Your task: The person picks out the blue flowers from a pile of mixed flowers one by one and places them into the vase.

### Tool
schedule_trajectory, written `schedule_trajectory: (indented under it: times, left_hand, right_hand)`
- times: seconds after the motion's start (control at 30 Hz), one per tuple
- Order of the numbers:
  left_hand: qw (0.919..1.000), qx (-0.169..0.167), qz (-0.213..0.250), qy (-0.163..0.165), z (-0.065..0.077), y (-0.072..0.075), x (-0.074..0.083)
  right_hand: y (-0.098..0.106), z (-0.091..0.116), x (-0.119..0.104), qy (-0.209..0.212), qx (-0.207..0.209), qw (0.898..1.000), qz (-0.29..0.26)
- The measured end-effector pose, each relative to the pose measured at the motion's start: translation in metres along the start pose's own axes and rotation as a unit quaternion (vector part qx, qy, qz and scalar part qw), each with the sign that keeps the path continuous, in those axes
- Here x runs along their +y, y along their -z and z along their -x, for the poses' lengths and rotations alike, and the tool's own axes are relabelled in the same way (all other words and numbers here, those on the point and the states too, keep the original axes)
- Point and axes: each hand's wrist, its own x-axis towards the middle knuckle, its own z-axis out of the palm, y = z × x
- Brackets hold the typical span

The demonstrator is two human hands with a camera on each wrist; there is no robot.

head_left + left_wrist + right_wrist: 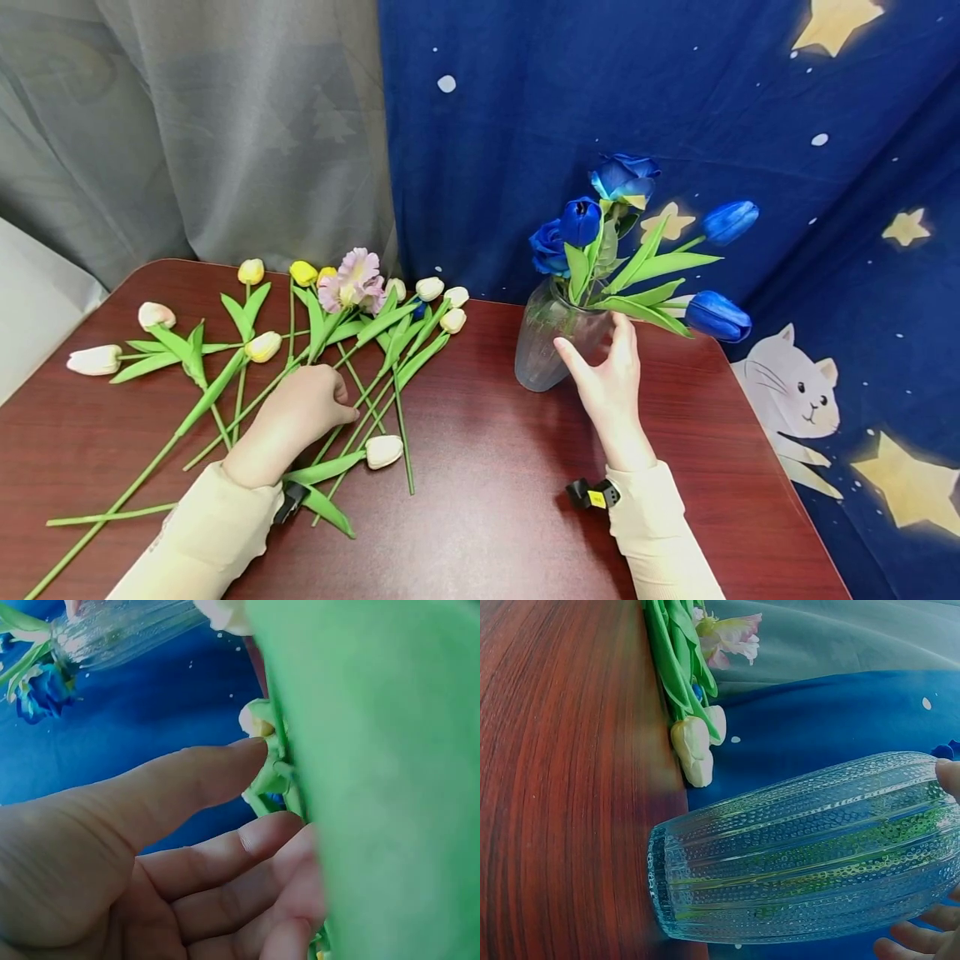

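My right hand (613, 387) holds the clear ribbed glass vase (542, 346) near its top, thumb at the front and fingers round the right side. In the vase stand blue roses (624, 177) and blue tulips (717, 317) with green leaves. My left hand (303, 412) is low over the loose tulip stems on the left of the table. In the left wrist view its thumb and bent fingers (217, 862) are apart beside green stems, and a large leaf (382, 780) covers the right side. No stem is plainly pinched there.
White tulips (430, 289), yellow tulips (303, 273), pale pink tulips (94, 360) and a lilac ruffled flower (354, 283) lie crossed on the dark red wooden table (480, 500). Behind hang a grey curtain (262, 125) and a blue starry curtain (510, 150).
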Motion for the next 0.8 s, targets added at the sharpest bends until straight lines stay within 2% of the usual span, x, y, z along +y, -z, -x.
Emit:
schedule_trajectory:
  times: [0.1,0.37,0.63,0.8]
  left_hand:
    - [0.9999,-0.002,-0.008,-0.011,-0.0007,-0.0039,-0.0007]
    - [0.9992,-0.031,-0.026,-0.002,-0.0008,-0.0081,-0.0021]
    - [0.9992,-0.007,-0.032,-0.021,-0.0008,-0.0067,-0.003]
    - [0.9995,0.0,-0.024,-0.021,-0.0011,-0.0042,-0.002]
  right_hand:
    - [0.0003,0.0002,-0.0014,-0.003,-0.002,1.0,-0.003]
    - [0.0007,0.0002,-0.0022,-0.008,-0.004,1.0,0.001]
    - [0.0007,0.0001,-0.0024,-0.01,-0.005,1.0,0.006]
    - [0.0007,0.0003,-0.0026,-0.009,-0.004,1.0,0.007]
